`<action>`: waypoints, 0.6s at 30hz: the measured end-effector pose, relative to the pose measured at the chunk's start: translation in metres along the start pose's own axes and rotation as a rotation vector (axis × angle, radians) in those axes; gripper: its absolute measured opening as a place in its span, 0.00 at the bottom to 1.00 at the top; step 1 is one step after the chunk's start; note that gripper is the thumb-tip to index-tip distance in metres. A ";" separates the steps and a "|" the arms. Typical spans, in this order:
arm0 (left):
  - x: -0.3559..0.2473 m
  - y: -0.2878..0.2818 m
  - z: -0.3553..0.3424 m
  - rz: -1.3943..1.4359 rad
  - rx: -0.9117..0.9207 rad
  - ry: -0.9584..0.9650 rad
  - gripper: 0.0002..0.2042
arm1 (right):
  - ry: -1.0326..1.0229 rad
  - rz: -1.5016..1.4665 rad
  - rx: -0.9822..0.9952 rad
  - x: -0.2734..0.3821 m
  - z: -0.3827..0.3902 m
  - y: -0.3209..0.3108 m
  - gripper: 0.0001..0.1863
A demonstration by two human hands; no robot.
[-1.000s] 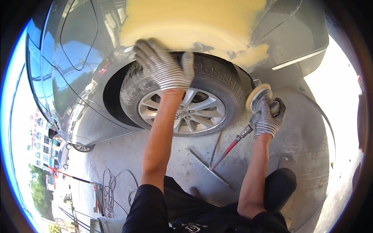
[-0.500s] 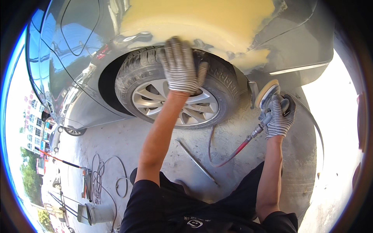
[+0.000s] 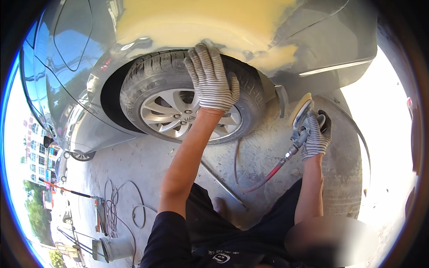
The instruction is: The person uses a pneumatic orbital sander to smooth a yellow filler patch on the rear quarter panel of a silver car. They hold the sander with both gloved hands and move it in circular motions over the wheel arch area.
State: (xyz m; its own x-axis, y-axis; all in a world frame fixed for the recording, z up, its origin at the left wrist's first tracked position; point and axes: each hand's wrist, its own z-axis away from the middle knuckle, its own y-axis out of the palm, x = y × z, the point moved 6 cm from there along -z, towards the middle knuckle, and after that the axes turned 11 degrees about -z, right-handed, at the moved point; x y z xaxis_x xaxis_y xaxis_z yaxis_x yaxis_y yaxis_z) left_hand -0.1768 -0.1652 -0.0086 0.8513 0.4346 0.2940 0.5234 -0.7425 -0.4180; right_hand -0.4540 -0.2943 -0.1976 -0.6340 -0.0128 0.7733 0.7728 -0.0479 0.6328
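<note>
Grey-bodied, the sander (image 3: 301, 123) is gripped by the right hand (image 3: 316, 138), right of the wheel (image 3: 167, 107); it is judged stiff, fairly heavy, best held round its body. The left hand (image 3: 211, 85) is held open near the yellow-patched panel (image 3: 210, 22).

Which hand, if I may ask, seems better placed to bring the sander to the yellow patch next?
The right hand, I would judge: it grips the sander, held apart from the car. The left hand, though nearer the yellow patch, is spread open and shows no tool.
</note>
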 end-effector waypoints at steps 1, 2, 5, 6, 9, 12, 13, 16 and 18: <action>-0.011 0.005 0.003 0.008 0.052 0.053 0.47 | 0.019 -0.006 -0.008 0.000 0.002 0.003 0.25; -0.021 0.009 0.007 0.016 0.105 0.106 0.46 | 0.038 -0.012 -0.016 0.000 0.003 0.004 0.25; -0.042 0.016 0.005 0.023 0.188 0.189 0.42 | 0.022 -0.002 -0.032 -0.008 -0.005 -0.002 0.26; -0.042 0.016 0.003 0.022 0.184 0.207 0.42 | 0.011 0.004 -0.034 -0.006 -0.005 0.000 0.26; -0.017 0.012 -0.001 -0.103 0.121 0.274 0.46 | 0.033 0.001 -0.056 -0.005 0.001 0.007 0.26; 0.009 -0.010 -0.031 -0.141 -0.019 0.025 0.44 | 0.009 0.002 -0.070 -0.001 0.000 0.006 0.26; 0.015 -0.016 -0.039 -0.157 -0.067 -0.012 0.45 | 0.009 0.002 -0.068 -0.001 0.001 0.009 0.26; -0.002 -0.007 -0.032 -0.116 -0.006 0.067 0.47 | 0.000 0.032 -0.059 0.001 0.006 0.016 0.27; -0.026 0.006 -0.017 -0.058 0.057 0.189 0.47 | -0.002 0.033 -0.042 0.002 0.010 0.022 0.28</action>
State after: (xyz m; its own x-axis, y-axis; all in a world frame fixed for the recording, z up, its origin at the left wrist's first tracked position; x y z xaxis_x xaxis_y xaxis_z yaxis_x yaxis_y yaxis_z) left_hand -0.1966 -0.1893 -0.0039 0.8007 0.3685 0.4723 0.5769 -0.6866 -0.4424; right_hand -0.4384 -0.2858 -0.1817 -0.6081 -0.0136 0.7937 0.7914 -0.0889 0.6048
